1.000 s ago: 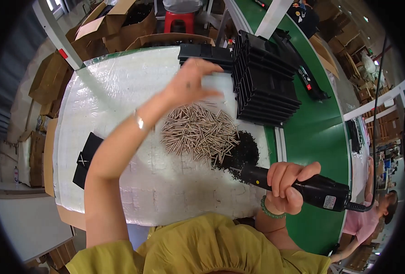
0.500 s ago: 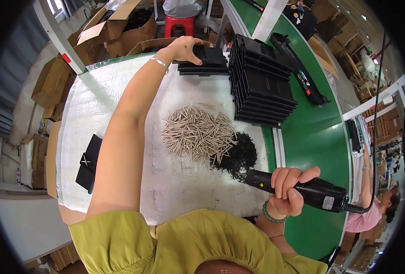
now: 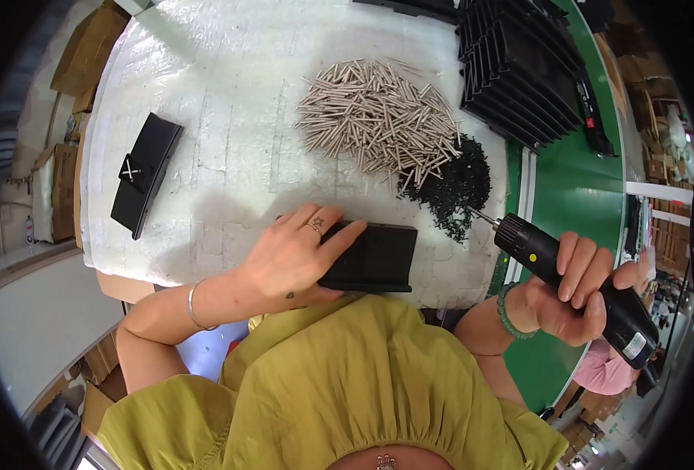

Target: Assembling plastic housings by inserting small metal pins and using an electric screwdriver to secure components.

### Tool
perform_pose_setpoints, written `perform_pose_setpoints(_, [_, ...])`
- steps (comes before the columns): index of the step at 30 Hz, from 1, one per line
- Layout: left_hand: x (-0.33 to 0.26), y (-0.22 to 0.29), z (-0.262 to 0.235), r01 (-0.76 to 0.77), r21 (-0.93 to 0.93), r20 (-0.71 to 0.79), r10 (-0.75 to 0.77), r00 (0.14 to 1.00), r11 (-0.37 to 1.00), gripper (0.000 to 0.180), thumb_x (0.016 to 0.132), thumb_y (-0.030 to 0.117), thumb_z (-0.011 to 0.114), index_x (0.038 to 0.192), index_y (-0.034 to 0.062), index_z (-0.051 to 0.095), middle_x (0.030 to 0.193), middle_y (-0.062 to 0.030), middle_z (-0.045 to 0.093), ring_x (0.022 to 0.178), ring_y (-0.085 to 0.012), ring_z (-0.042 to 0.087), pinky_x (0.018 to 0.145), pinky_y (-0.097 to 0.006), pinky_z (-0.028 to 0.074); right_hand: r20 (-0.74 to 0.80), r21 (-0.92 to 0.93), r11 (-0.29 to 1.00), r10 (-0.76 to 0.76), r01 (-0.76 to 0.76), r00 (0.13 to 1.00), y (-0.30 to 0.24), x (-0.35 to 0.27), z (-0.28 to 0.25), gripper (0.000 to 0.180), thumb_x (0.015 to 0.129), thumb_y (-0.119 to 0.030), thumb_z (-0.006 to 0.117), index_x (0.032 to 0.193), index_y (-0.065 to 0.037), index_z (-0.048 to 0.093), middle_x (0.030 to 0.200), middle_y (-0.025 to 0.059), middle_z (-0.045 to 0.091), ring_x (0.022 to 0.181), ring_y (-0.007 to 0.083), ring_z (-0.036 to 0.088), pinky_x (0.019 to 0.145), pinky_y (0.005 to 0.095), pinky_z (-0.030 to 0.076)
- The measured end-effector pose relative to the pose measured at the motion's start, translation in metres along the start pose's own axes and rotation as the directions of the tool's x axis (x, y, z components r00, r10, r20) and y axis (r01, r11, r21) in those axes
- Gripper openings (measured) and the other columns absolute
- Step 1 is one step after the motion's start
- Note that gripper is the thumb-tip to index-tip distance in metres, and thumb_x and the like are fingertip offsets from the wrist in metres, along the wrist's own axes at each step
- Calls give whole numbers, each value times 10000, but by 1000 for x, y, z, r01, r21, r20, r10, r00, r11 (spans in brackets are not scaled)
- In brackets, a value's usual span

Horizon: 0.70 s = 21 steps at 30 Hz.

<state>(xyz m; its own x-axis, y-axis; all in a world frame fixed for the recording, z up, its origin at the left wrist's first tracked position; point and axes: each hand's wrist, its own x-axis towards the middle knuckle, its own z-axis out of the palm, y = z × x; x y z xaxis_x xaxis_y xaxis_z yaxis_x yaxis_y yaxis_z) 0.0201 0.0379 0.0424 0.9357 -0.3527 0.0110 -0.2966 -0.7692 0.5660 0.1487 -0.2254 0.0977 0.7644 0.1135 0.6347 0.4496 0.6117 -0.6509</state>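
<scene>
My left hand [image 3: 292, 254] is closed around the left end of a flat black plastic panel [image 3: 382, 258] with raised edges, at the table's front edge close to my body. Fingers lie over its top and the thumb sits at its near edge. My right hand [image 3: 570, 294] grips a black electric screwdriver [image 3: 529, 239]. Its thin metal bit points left, with the tip at the edge of a heap of small black screws [image 3: 460, 184]. Beyond and left of the screws lies a larger pile of slim silvery metal pins [image 3: 374, 113].
Another black panel [image 3: 150, 176], with two crossed pins on it, lies at the left. A tall stack of black panels [image 3: 519, 78] stands at the back right. A green surface [image 3: 558, 188] runs along the right, where a person in pink [image 3: 604, 368] is partly visible.
My left hand has come back from the panels at the far edge and now holds one near my body. The screwdriver has shifted right, its bit now showing. The view has tilted down.
</scene>
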Motion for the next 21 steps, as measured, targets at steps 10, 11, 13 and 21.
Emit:
perform_pose_setpoints(10, [37, -75, -14, 259, -23, -442, -242, 864, 966, 139, 747, 179, 739, 781, 51, 697, 727, -63, 650, 759, -266, 600, 671, -388, 497, 72, 8, 999, 50, -50, 996, -9, -16, 7, 277, 756, -68, 539, 1005, -108, 425, 540, -38, 429, 463, 83, 438, 569, 260, 370])
perform_pose_setpoints(11, [38, -74, -14, 299, -21, -392, -283, 875, 954, 128, 747, 147, 741, 809, 43, 701, 741, -80, 650, 745, -256, 596, 674, -369, 494, 69, 2, 999, 51, -51, 996, -8, -16, 6, 272, 760, -69, 538, 1003, -108, 422, 542, -37, 431, 462, 84, 436, 568, 260, 370])
perform_pose_setpoints(13, [41, -72, -14, 339, -19, -343, -324, 882, 941, 127, 747, 116, 744, 836, 34, 706, 754, -96, 650, 731, -246, 592, 678, -350, 490, 67, -7, 999, 53, -53, 996, -8, -17, 5, 271, 762, -71, 537, 1004, -108, 420, 544, -36, 432, 463, 85, 436, 567, 260, 369])
perform_pose_setpoints(21, [29, -67, -14, 260, -151, -444, -301, 844, 954, 118, 766, 55, 718, 881, 31, 702, 772, -82, 671, 700, -217, 645, 636, -295, 520, 142, 2, 993, 113, -114, 983, 2, -14, 20, 273, 781, -84, 546, 1024, -114, 426, 554, -34, 446, 466, 95, 443, 552, 259, 363])
